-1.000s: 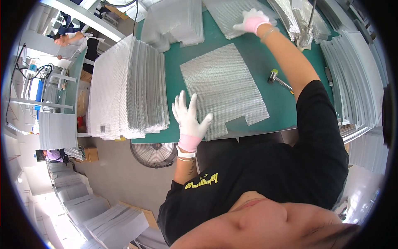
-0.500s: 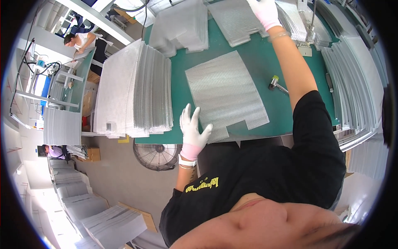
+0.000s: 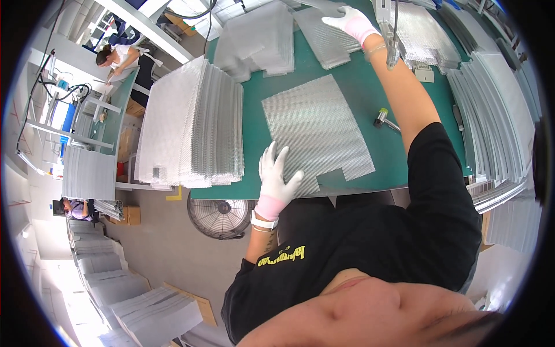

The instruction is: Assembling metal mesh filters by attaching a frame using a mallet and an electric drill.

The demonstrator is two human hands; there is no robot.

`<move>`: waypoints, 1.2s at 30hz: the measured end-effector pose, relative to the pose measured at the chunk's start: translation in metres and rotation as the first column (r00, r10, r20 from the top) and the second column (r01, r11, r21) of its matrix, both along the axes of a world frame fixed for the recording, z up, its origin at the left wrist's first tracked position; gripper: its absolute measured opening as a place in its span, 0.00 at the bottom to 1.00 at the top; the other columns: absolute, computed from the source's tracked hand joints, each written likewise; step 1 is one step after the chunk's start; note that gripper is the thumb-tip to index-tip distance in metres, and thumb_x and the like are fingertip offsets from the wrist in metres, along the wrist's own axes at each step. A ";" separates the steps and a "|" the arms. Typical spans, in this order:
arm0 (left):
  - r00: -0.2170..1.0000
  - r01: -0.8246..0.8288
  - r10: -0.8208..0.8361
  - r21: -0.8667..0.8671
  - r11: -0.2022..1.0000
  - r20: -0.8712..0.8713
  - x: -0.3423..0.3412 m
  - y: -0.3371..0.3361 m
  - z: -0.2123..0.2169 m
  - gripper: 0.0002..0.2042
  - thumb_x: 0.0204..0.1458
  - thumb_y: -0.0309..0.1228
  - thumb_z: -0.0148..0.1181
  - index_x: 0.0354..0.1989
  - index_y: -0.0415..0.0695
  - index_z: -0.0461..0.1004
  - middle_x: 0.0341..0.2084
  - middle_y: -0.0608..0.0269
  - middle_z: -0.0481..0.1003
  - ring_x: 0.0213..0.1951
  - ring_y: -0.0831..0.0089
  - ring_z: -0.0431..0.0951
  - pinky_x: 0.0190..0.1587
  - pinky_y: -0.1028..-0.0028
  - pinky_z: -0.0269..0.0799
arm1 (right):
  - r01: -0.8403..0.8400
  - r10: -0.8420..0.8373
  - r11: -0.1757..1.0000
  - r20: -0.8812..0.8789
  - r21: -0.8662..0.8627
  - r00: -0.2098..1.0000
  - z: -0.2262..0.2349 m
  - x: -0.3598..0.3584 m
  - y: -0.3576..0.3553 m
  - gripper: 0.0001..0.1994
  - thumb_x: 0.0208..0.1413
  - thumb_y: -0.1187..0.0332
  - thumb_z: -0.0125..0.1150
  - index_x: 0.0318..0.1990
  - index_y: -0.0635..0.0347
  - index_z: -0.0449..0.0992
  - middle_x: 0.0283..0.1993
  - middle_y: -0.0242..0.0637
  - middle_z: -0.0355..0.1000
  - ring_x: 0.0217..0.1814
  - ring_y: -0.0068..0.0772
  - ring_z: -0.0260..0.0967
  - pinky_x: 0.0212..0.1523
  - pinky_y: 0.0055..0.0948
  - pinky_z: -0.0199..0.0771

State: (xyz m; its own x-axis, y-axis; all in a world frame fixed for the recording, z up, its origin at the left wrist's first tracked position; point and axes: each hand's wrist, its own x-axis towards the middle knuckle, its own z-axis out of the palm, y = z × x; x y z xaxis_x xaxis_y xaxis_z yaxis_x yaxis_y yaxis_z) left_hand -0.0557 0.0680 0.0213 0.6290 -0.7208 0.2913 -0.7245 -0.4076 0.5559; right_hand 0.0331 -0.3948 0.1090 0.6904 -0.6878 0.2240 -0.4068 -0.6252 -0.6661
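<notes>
A silvery mesh sheet [image 3: 318, 124] with a notched near edge lies flat on the green table [image 3: 254, 115]. My left hand [image 3: 277, 176], white-gloved with a pink cuff, is open at its near left corner, fingers spread and fingertips over the edge. At the far side my gloved right hand [image 3: 352, 24] reaches over a stack of mesh sheets [image 3: 324, 43]. Its fingers appear closed on the edge of a raised grey sheet [image 3: 321, 6], partly cut off by the picture's top; the exact grip is small. A small hammer [image 3: 384, 119] lies beneath my right forearm.
A tall mesh stack [image 3: 191, 121] stands at the left, another stack [image 3: 257, 40] behind it. More sheets [image 3: 491, 115] line the right side. A metal fixture [image 3: 393, 46] rises near my right forearm. A floor fan [image 3: 219, 217] is below the table; a person [image 3: 118, 61] works far left.
My right hand has moved left and slightly nearer, and a grey sheet edge now shows raised beside it. My left hand has shifted slightly right. The view has turned a little.
</notes>
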 end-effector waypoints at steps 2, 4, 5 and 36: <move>1.000 -0.013 0.013 0.005 1.000 -0.012 0.001 0.005 -0.003 0.34 0.47 0.40 0.67 0.63 0.42 0.66 0.67 0.40 0.57 0.67 0.41 0.55 0.69 0.48 0.48 | -0.107 0.095 0.993 -0.235 -0.040 0.967 0.005 0.002 0.002 0.48 0.42 0.36 0.67 0.66 0.61 0.67 0.66 0.51 0.66 0.68 0.52 0.65 0.67 0.43 0.65; 1.000 -0.019 0.019 0.010 1.000 -0.025 0.001 0.007 -0.002 0.34 0.47 0.40 0.67 0.63 0.42 0.66 0.67 0.40 0.57 0.67 0.41 0.56 0.69 0.48 0.48 | -0.140 0.121 0.988 -0.233 -0.064 0.965 0.005 -0.005 -0.005 0.48 0.42 0.36 0.68 0.65 0.63 0.68 0.65 0.52 0.67 0.67 0.50 0.66 0.68 0.41 0.65; 1.000 -0.010 0.010 0.036 0.999 0.006 0.002 0.008 0.001 0.33 0.49 0.40 0.66 0.64 0.41 0.65 0.67 0.39 0.56 0.68 0.42 0.56 0.70 0.49 0.49 | -0.130 0.125 0.989 0.069 0.070 0.990 0.005 -0.010 -0.010 0.48 0.42 0.36 0.68 0.64 0.65 0.68 0.65 0.53 0.68 0.67 0.50 0.66 0.68 0.39 0.64; 0.457 0.300 -0.754 0.715 0.631 0.473 0.006 -0.073 0.050 0.18 0.50 0.38 0.62 0.49 0.48 0.77 0.54 0.64 0.72 0.64 0.62 0.66 0.70 0.57 0.54 | -0.353 0.322 0.932 -0.627 0.078 0.710 -0.016 -0.034 0.053 0.45 0.54 0.30 0.48 0.68 0.59 0.65 0.72 0.51 0.60 0.75 0.52 0.55 0.73 0.42 0.54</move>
